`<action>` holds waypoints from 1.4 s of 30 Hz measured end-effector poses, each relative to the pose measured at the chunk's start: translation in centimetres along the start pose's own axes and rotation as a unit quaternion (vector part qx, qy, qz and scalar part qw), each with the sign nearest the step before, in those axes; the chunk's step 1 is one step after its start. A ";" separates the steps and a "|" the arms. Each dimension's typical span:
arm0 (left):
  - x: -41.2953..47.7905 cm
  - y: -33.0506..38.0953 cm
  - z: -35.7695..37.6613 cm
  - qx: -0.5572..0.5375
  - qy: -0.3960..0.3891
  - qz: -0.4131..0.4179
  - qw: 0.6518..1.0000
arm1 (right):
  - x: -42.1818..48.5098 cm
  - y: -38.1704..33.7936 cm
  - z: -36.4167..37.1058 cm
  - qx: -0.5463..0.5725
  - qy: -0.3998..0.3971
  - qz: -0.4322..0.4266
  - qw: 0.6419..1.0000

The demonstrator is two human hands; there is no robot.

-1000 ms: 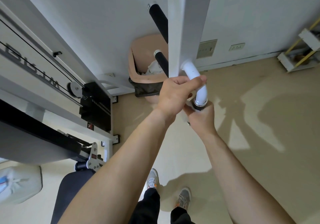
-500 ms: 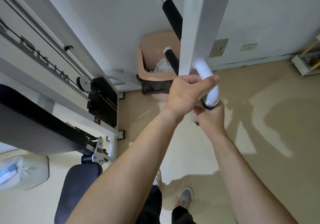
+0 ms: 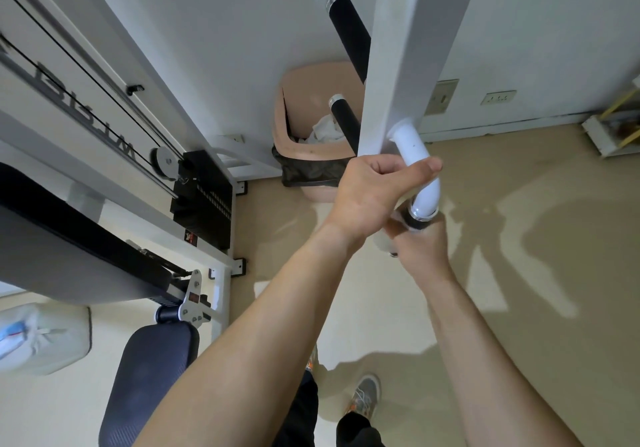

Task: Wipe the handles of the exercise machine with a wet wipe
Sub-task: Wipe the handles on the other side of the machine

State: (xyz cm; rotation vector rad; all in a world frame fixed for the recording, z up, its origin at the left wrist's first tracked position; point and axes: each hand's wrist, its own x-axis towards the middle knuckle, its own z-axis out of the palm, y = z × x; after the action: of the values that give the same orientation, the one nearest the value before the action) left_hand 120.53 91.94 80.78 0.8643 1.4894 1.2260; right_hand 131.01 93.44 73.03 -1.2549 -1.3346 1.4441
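A white curved handle tube (image 3: 414, 147) comes off the machine's white post (image 3: 408, 48) and ends in a black grip (image 3: 418, 223). My left hand (image 3: 370, 194) is closed around the white tube, thumb across it. Just below, my right hand (image 3: 420, 251) is wrapped around the black grip. A pale scrap of wet wipe (image 3: 382, 244) shows at its fingers; the rest of the wipe is hidden. Two more black handles, an upper black handle (image 3: 348, 38) and a lower black handle (image 3: 344, 119), stick out behind the post.
A pink trash bin (image 3: 298, 107) with crumpled paper stands by the wall behind the post. The weight stack (image 3: 204, 201) and cables are at left, a dark seat pad (image 3: 149, 377) is at lower left, and my shoes (image 3: 367, 394) are on the beige floor.
Both hands keep their hold on the handle. The view has shifted a little, so the handle and bin now sit further right in the frame.
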 end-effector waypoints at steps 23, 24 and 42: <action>0.5 -0.4 0.7 -0.018 -0.011 0.013 1.000 | 1.4 6.9 -0.3 -0.076 -0.007 0.120 0.990; 0.3 -0.5 0.6 -0.015 -0.011 0.014 1.000 | 1.5 7.6 -0.4 -0.093 -0.002 0.150 0.984; -2.4 -6.6 -16.5 0.037 0.110 0.020 0.993 | -0.9 -0.6 12.6 0.161 -0.125 0.233 0.951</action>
State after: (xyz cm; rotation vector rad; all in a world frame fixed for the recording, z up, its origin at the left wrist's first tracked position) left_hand 105.64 83.71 75.08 0.8311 1.7097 1.3380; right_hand 118.85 90.04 73.21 -1.2444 -0.9286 2.1156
